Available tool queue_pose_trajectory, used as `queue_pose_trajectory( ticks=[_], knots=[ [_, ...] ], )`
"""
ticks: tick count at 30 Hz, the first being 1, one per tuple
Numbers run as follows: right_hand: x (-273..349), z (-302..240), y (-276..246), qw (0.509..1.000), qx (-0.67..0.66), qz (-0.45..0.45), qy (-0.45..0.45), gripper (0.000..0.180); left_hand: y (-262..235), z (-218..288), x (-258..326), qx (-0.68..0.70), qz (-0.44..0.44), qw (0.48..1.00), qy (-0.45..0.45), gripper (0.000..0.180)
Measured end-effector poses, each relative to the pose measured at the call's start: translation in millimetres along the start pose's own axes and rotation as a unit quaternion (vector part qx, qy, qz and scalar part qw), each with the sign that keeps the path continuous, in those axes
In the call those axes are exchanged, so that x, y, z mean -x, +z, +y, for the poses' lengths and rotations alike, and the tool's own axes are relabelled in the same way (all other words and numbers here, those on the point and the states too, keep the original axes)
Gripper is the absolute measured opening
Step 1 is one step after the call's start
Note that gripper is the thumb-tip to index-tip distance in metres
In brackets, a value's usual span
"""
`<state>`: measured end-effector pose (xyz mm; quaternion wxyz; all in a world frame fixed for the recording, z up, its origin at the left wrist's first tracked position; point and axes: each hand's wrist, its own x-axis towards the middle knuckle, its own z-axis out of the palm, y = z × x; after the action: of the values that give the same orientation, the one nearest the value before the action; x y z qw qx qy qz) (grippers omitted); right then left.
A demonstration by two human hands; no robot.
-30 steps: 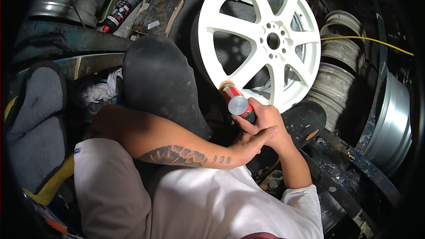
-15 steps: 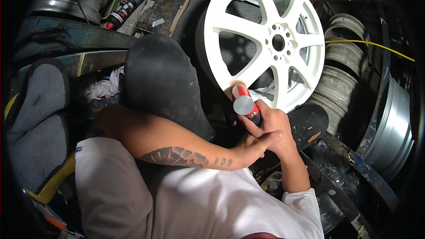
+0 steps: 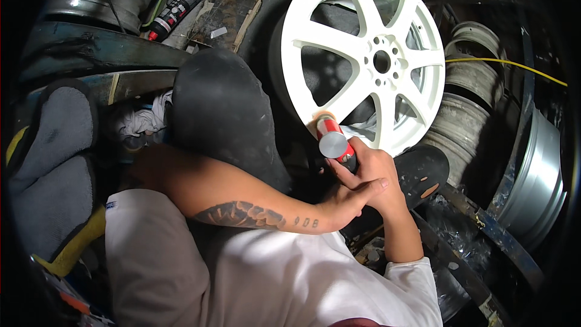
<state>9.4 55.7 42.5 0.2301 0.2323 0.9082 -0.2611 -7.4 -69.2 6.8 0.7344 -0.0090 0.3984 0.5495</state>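
Note:
A white multi-spoke car wheel rim (image 3: 336, 41) stands tilted in front of me. My right hand (image 3: 375, 166) is closed around a small red-and-black hand polisher (image 3: 340, 148) with a round silver end. Its orange pad (image 3: 322, 116) meets the lower left of the rim's outer lip, where one spoke joins it. My left hand (image 3: 354, 198) is wrapped round my right wrist, its thumb lying across the top. The fingers of my right hand beneath the tool are partly hidden.
A black bottle with a red tip (image 3: 177, 12) lies at the back left. Several bare metal rims (image 3: 466, 121) are stacked at the right, with a silver rim (image 3: 532, 188) beyond. A yellow cord (image 3: 514, 63) runs behind them. Grey padded cloth (image 3: 63, 139) lies at the left, near my knee (image 3: 224, 109).
Everything in the picture has shifted very slightly. My hands keep the same hold, and the polisher stays at the same spot on the rim.

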Motion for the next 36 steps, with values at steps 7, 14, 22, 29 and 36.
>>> queue_pose_trajectory(
  ticks=[7,14,22,29,36],
  knots=[
    [-3,0,4,1.000,0.000,-0.001,-0.020,0.042,5,-10,-4,-0.002,0.051,0.998,0.047,0.088],
    [1,4,5,1.000,-0.007,0.000,-0.007,0.043,5,-6,-1,0.007,0.020,1.000,0.016,0.089],
    [-1,1,-2,1.000,-0.020,0.003,-0.003,0.044,11,5,3,0.049,0.046,0.997,0.033,0.085],
    [-14,9,-3,0.994,-0.104,0.010,-0.021,0.039,13,-1,-13,-0.023,0.125,0.990,0.057,0.084],
    [-41,31,11,0.965,-0.235,-0.022,-0.110,0.044,20,-11,-35,-0.019,0.248,0.962,0.108,0.094]
  ],
)
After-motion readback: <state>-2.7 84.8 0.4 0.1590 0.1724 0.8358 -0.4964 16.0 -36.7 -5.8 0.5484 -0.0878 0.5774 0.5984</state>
